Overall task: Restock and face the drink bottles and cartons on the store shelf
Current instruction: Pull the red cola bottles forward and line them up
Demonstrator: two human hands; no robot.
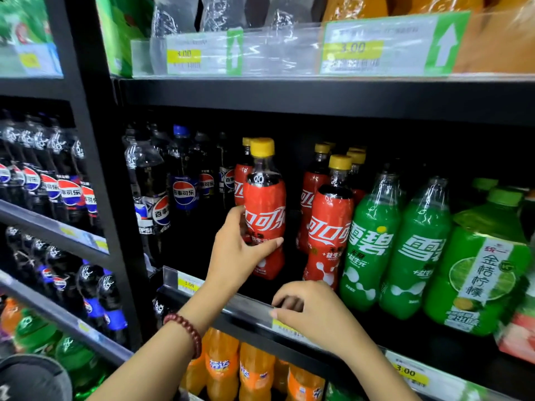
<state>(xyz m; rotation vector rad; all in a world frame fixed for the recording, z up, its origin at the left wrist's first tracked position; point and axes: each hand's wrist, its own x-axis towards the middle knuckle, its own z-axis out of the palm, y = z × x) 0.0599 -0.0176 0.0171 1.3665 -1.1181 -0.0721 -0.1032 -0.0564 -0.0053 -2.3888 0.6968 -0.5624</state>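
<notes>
At the shelf front: left hand (237, 250) grips a red cola bottle (265, 209), fingers (267, 245) wrapped round its label; bottle sits upright between the Pepsi bottles (182, 183) and the other colas.
Right hand: right hand (314, 314) rests on the shelf rail (249, 302) below and right of the held bottle, fingers loosely curled, holding nothing.
Step in hand: likely facing; turn the label square forward and seat the bottle level with its neighbour (328, 230).
Shelf contents: right of the fingers, colas, then green Sprite bottles (373, 244) and a lime drink jug (486, 273).
Below: orange Fanta bottles (221, 369).
</notes>
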